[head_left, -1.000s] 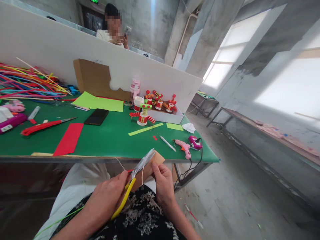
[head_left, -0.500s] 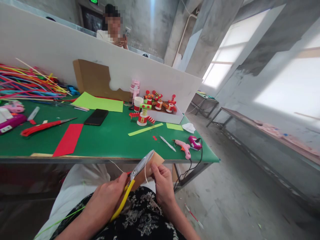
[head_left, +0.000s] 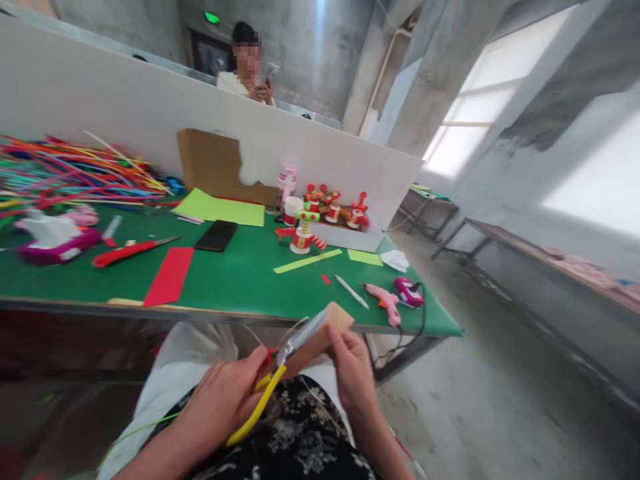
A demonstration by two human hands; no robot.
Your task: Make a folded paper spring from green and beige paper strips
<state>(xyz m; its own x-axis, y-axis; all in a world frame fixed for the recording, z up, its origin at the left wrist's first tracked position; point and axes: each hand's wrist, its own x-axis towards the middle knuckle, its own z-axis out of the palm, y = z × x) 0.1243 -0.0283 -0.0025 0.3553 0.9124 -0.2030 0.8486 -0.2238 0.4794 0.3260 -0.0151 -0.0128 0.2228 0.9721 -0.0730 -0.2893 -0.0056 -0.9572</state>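
My left hand [head_left: 225, 395] is closed on the yellow-handled scissors [head_left: 259, 412], their handle running down beside the palm. A little red shows by the left thumb; I cannot make out what it belongs to. The scissor blades lie along the edge of a brown cardboard piece [head_left: 342, 317], which my right hand [head_left: 354, 363] pinches between thumb and fingers. Both hands are over my lap, just in front of the table edge. A thin white string curves near the blades. How far the blades are apart is not clear.
On the green table [head_left: 240, 287] lie a red paper strip [head_left: 170, 275], red-handled scissors [head_left: 125, 253], a phone [head_left: 217, 235], a pen [head_left: 351, 291] and a pink glue gun [head_left: 383, 301]. Paper-cup figures [head_left: 301, 239] stand farther back. Behind the white partition [head_left: 340, 143] is a person [head_left: 235, 81].
The view has swung left, so the table things appear farther right. The string, earlier across the cardboard near my right hand, now curves left of the blades. Both grips stay the same.
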